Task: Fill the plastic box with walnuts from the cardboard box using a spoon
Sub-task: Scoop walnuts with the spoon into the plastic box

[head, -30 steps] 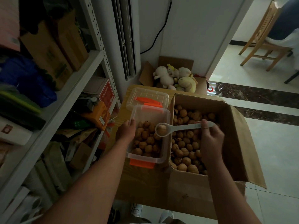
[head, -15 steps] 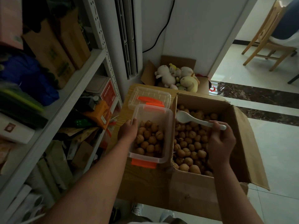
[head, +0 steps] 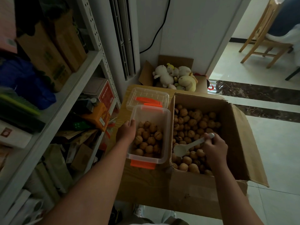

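Note:
A clear plastic box (head: 151,113) with orange clips stands on a wooden surface, partly filled with walnuts (head: 149,138). My left hand (head: 126,131) holds its left wall. To its right an open cardboard box (head: 233,140) holds many walnuts (head: 194,122). My right hand (head: 215,148) grips the handle of a white spoon (head: 184,149). The spoon's empty bowl lies low on the walnuts near the cardboard box's front left.
The clear lid (head: 147,98) with orange clips lies behind the plastic box. A box of plush toys (head: 175,77) stands by the wall. A crowded metal shelf (head: 65,88) lines the left. A wooden chair (head: 264,38) is in the room beyond.
The spoon tipped its walnut into the plastic box, swung right over the cardboard box, and now dips down into the walnuts near the front. My left hand stayed on the plastic box.

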Available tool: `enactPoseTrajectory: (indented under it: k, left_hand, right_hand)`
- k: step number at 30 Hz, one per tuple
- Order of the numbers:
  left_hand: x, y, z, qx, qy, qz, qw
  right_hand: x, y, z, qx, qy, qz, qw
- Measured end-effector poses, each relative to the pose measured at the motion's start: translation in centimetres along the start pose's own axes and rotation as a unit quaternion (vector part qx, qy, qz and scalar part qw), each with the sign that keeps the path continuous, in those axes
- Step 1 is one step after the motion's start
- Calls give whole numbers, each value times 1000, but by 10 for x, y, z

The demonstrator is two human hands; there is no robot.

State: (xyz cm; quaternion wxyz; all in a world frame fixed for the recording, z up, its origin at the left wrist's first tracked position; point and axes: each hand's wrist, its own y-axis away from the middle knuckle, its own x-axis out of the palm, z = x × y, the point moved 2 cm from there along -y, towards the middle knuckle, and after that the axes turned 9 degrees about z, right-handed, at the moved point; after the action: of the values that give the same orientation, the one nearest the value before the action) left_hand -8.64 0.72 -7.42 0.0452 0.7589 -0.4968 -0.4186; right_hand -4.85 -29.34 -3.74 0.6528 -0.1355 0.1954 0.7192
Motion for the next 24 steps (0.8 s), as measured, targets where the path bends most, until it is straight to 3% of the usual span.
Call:
enactPoseTrajectory:
  k: [4,10,16,24]
  left_hand:
    - [0,1,-2,4,-4,1,1000]
    - [0,-1,1,1,0,5,1000]
    - [0,-1,1,4,2,0,1000]
    - [1,-1,1,4,3,-5,1000]
  right_hand:
    - [-2,0,-10,62,-27,5,998]
    - [3,3,-7,57,-23,46,997]
    - [-10,0,5,74,-94,-4,993]
    - [-28,-3,50,17,-176,-97,979]
